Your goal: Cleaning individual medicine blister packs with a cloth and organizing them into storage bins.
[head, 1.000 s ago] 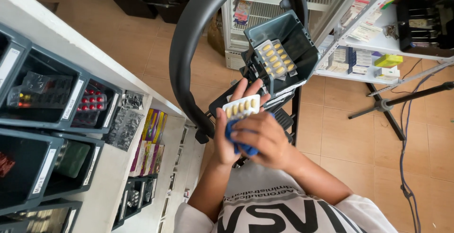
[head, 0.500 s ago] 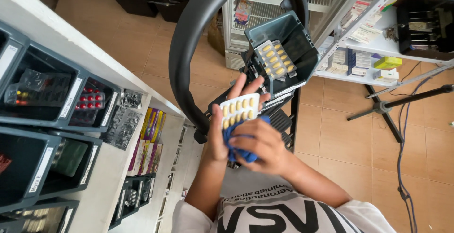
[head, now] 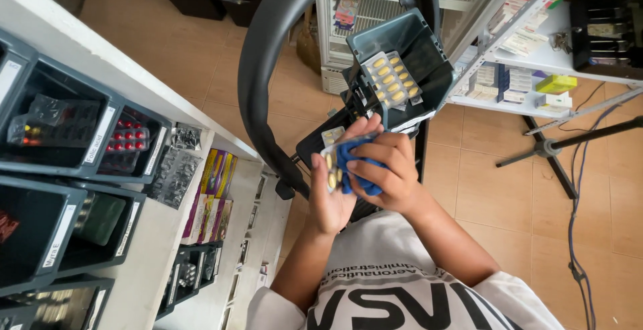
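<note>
My left hand (head: 329, 199) holds a blister strip of yellow pills (head: 331, 169), fingers curled round it. My right hand (head: 385, 169) presses a blue cloth (head: 355, 162) against the strip, fingers clamped. Beyond them, a grey bin (head: 415, 48) holds another yellow strip (head: 390, 79).

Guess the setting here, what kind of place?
Likely a pharmacy storeroom: labelled grey bins of blister packs, a shelf of medicine boxes, and a yellow-pill blister strip in the left hand.
</note>
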